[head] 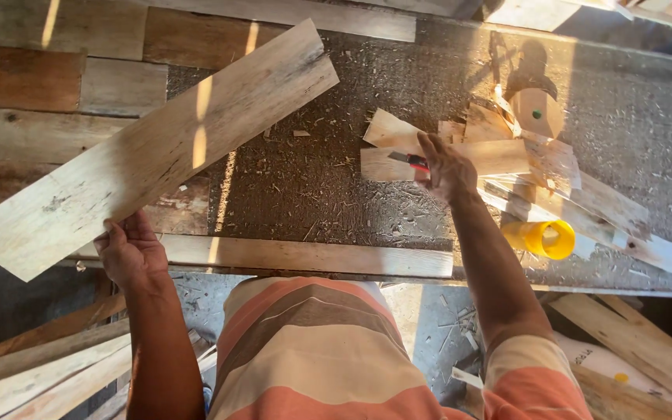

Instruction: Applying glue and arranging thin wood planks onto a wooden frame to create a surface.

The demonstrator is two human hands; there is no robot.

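My left hand grips the near edge of a long pale wooden plank that slants up across the left of the workbench. My right hand reaches over the bench and closes on a small red-and-black tool, which looks like a utility knife or marker. The tool lies against a pile of light wood offcuts in the middle right of the bench.
The rough workbench top is strewn with wood chips. A yellow plastic cup or spool lies on its side by thin strips. More planks are stacked low left and low right.
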